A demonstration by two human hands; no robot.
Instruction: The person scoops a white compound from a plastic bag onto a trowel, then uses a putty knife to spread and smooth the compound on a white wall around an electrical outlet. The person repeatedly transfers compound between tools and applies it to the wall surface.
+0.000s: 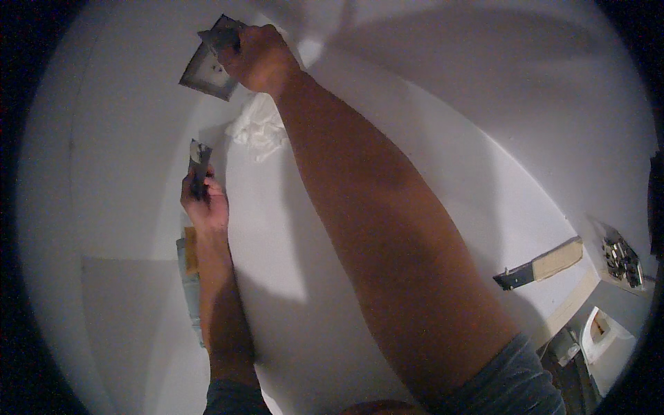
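My right hand (266, 59) reaches far up the view, its fingers closed round a dark grey flat piece (220, 40) with a pointed corner; the hand hides much of it. Directly behind that piece is a dark-bordered square (215, 75) with a pale middle and small dark spots, partly covered by the hand. Lower and to the left, my left hand (207, 204) is closed round a dark flat blade like a putty knife (199, 155), its tip smeared with something whitish. The blade points up, apart from the square.
Crumpled white material (259, 128) lies between the hands. A pale blue strip (190, 290) shows beside my left forearm. At right are a dark-and-tan flat bar (543, 264), a container of small metal pieces (622, 263) and a white looped object (595, 335) near a pale edge.
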